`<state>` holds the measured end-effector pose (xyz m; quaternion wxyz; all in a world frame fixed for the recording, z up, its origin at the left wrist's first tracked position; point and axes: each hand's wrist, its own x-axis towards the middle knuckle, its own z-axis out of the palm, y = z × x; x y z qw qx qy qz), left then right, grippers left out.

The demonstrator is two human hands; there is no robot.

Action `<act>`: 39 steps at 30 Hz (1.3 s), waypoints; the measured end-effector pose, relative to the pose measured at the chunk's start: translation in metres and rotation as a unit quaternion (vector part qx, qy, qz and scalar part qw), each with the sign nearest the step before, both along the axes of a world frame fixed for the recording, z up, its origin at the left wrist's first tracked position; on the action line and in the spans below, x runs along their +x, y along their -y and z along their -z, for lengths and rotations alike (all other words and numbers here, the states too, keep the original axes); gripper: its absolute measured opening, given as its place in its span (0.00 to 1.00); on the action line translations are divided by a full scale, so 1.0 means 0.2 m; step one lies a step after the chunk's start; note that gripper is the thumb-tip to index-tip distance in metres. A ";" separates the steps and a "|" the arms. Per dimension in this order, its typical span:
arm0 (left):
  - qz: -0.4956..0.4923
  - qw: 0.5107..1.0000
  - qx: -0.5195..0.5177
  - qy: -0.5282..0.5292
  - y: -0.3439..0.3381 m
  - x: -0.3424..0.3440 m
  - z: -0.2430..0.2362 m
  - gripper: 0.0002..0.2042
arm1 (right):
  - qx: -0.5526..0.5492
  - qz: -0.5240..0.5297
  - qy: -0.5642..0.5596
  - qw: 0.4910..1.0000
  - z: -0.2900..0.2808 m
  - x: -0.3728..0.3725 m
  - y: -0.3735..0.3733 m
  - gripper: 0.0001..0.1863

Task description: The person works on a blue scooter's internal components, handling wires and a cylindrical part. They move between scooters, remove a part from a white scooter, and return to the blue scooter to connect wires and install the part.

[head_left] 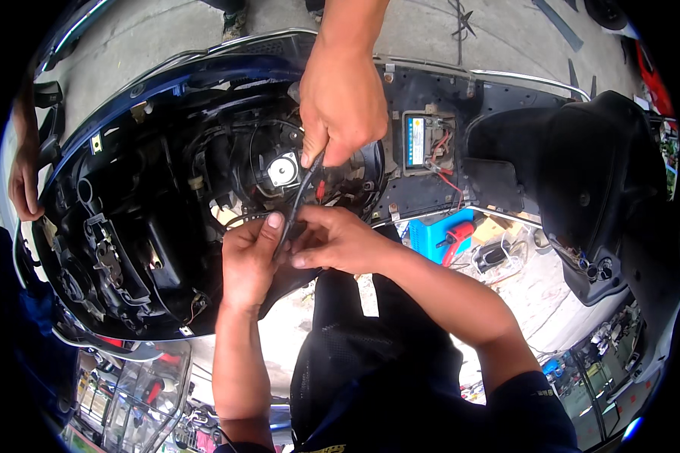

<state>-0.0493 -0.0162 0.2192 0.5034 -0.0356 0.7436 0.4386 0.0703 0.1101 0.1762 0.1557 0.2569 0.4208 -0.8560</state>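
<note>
A black cable (304, 190) slants over the opened body of a scooter. Its lower part is pinched in my left hand (248, 260), the thumb lying along it. My right hand (341, 240) closes on the same stretch from the other side, fingers curled and fingertips partly hidden. Higher up, a co-worker's hand (344, 113) reaches in from the far side and grips the cable's upper end. Close by are a red connector (321, 189) and a round silver-white part (283, 170) in the engine bay.
A battery (415, 141) with red wires sits in the footboard, right of the hands. The black seat-like front part (582, 158) rises at far right. Below lie a blue tray (431, 232) and a red power tool (459, 234). Another person's hand (24, 185) rests at the scooter's left end.
</note>
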 end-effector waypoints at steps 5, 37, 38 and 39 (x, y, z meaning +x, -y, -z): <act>0.175 0.970 0.049 -0.160 0.07 -0.01 0.00 0.07 | 0.267 -0.116 -0.105 0.951 0.06 0.10 -0.11 0.16; 0.170 0.876 0.107 -0.438 0.05 0.09 0.03 0.06 | 0.167 0.049 -0.086 0.981 -0.27 -0.14 -0.12 0.18; 0.105 0.920 0.085 -0.368 0.04 0.09 0.03 0.06 | 0.131 0.101 -0.100 0.981 -0.28 -0.14 -0.10 0.17; 0.037 0.954 0.053 -0.294 0.06 0.08 0.02 0.08 | 0.099 0.104 -0.091 0.986 -0.29 -0.12 -0.12 0.16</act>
